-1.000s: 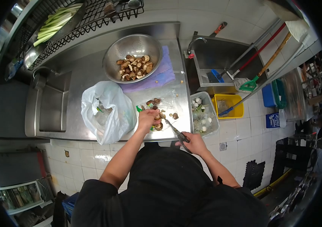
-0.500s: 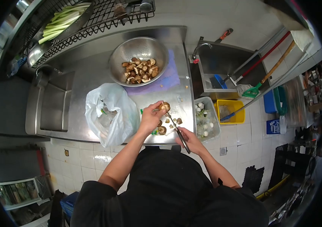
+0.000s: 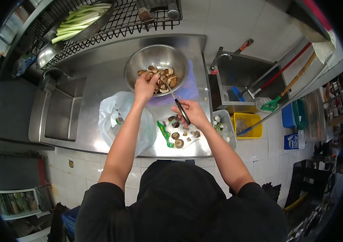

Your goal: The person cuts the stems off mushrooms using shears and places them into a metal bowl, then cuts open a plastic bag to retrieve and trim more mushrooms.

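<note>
My right hand [image 3: 192, 113] grips the black handle of a knife [image 3: 182, 111]. Its thin blade points up and left over the near rim of a steel colander [image 3: 157, 53]. Inside the colander lies a heap of cut brown mushrooms [image 3: 172, 82]. Reaching over the colander's near left rim, my left hand [image 3: 144, 87] has its fingers closed at a mushroom by the blade tip; the fingers partly hide it. Below the knife, several whole mushrooms [image 3: 179, 143] and small stem pieces lie on the steel counter [image 3: 86, 128] beside a green and clear wrapper [image 3: 164, 133].
A white plastic bag [image 3: 111, 105] stands under my left forearm. A purple cloth [image 3: 191, 84] lies beneath the colander. Sinks flank the counter. Right of its edge are a tub of white vegetables [image 3: 221, 126], a yellow bin [image 3: 249, 119] and long-handled tools [image 3: 296, 66].
Both hands have moved forward, away from my body. The left carried its mushroom from above the counter to the colander, and the knife came along in my right hand.
</note>
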### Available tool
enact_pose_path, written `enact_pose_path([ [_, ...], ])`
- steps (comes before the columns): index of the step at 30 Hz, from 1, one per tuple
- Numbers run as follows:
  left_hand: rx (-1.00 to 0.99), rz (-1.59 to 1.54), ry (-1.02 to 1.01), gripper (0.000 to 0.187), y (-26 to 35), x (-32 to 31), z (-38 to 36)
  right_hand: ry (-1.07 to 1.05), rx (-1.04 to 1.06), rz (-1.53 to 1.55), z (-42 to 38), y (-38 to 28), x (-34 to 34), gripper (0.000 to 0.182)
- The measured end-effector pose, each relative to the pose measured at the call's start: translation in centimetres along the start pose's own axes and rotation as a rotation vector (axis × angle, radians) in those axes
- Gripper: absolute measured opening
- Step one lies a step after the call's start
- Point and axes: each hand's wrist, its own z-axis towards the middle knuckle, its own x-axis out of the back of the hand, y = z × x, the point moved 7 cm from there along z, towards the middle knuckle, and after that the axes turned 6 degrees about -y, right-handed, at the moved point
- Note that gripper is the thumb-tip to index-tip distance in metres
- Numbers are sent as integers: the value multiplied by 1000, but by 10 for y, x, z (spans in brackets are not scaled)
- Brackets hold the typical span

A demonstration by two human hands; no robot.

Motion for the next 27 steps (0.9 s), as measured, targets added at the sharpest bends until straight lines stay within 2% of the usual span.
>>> enact_pose_path([
  [1,-105,376,98,40,5,3,-2,44,-9,-11,-3,4,5,44],
  [3,-153,373,139,39,4,1,-21,95,-42,10,-20,19,17,44],
  [5,87,128,-509,34,1,-37,-60,184,-80,51,-46,38,33,44],
  [7,345,60,-944,27,-4,-75,-128,162,-95,46,-73,54,44,44],
  [9,-196,507,-1062,27,-26,-107,-174,145,-108,46,-101,69,50,44],
  [10,-194,506,-1070,27,-31,-116,-189,144,-144,57,-115,78,52,43],
  [12,-39,867,-775,34,-47,-114,-192,149,-184,75,-138,94,50,43],
  [13,-46,869,-783,34,-55,-119,-192,134,-178,13,-147,99,49,43],
  [15,98,890,-764,42,-70,-117,-191,129,-176,-39,-160,111,46,44],
  [17,110,893,-832,45,-71,-120,-193,145,-161,-197,-173,122,41,47],
  [18,88,820,-776,44,-66,-118,-192,145,-72,-236,-174,123,36,51],
  [19,64,749,-715,43,-63,-114,-189,148,-72,-227,-178,127,35,51],
  [20,-52,661,-662,40,-73,-117,-186,188,9,-378,-182,122,36,51],
  [21,-56,668,-664,40,-72,-115,-184,230,90,-529,-187,109,35,51],
  [23,76,278,-574,26,-71,-107,-179,185,11,-576,-193,112,36,55],
  [24,114,87,-513,28,-69,-105,-178,209,41,-681,-197,114,37,57],
  [25,114,91,-515,28,-68,-105,-179,232,72,-787,-200,115,37,59],
  [27,498,-389,-471,26,-77,-105,-182,247,98,-826,-203,115,38,59],
])
